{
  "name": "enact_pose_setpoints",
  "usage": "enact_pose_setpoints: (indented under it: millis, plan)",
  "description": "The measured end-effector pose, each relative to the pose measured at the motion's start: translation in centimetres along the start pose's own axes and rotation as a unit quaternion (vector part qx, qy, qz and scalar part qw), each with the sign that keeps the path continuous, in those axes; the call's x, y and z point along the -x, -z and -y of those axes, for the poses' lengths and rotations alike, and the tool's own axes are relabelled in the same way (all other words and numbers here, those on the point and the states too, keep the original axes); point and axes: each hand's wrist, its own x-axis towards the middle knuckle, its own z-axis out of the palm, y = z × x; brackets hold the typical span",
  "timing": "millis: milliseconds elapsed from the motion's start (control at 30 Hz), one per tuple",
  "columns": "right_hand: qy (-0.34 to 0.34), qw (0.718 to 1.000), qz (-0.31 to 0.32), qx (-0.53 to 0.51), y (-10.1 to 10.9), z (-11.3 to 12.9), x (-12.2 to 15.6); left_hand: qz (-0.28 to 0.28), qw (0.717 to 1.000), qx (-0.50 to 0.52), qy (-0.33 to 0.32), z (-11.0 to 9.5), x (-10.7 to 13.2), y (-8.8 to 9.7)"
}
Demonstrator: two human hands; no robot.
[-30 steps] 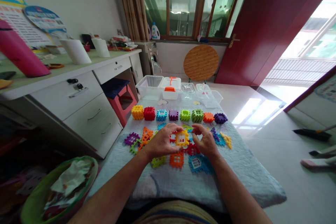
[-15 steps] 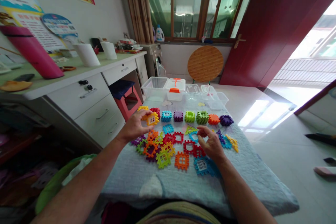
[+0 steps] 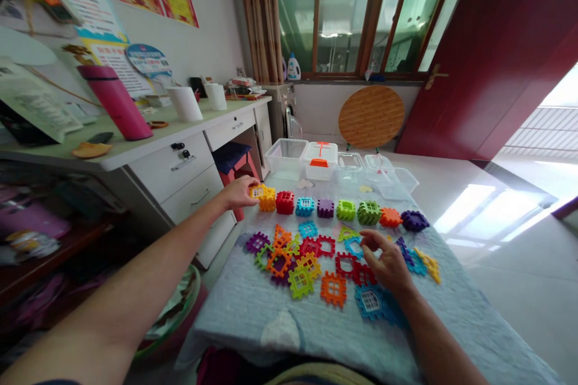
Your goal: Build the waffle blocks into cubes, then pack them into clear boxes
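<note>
My left hand (image 3: 240,191) reaches far out to the left end of a row of built cubes and pinches a yellow window tile (image 3: 257,192) against the yellow cube (image 3: 267,198). Beside it stand a red cube (image 3: 285,202), then blue, purple, green, orange and dark purple ones. My right hand (image 3: 387,261) rests with curled fingers on the loose flat tiles (image 3: 311,261), over red and blue pieces; I cannot tell whether it holds one. All of this lies on a pale blue cloth (image 3: 289,313).
Clear plastic boxes (image 3: 289,157) stand at the far end of the cloth, one with an orange latch. A white desk with drawers (image 3: 180,168) and a pink bottle (image 3: 116,102) are at the left. A green basin (image 3: 180,307) sits below, a red door (image 3: 497,54) at the right.
My left hand has carried the yellow window tile from the middle of the pile out to the yellow cube at the row's left end. My right hand has sunk onto the loose tiles.
</note>
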Motion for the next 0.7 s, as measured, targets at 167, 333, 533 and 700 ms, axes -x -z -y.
enact_pose_setpoints:
  millis: [167,333,533,700]
  plan:
    - [-0.002,1.0,0.006,0.0,0.0,0.0,0.0,0.023,1.0,0.008,0.012,0.1,-1.8,0.4]
    - [-0.002,1.0,0.004,-0.004,0.1,0.1,0.0,0.048,0.999,0.004,0.017,0.2,-3.3,0.7]
    - [-0.003,1.0,0.012,-0.003,0.1,0.0,0.0,0.069,0.997,0.012,0.016,0.2,-4.1,0.1]
    - [-0.005,1.0,0.016,0.0,0.1,-0.1,0.0,0.087,0.996,0.015,0.012,0.2,-4.4,-0.1]
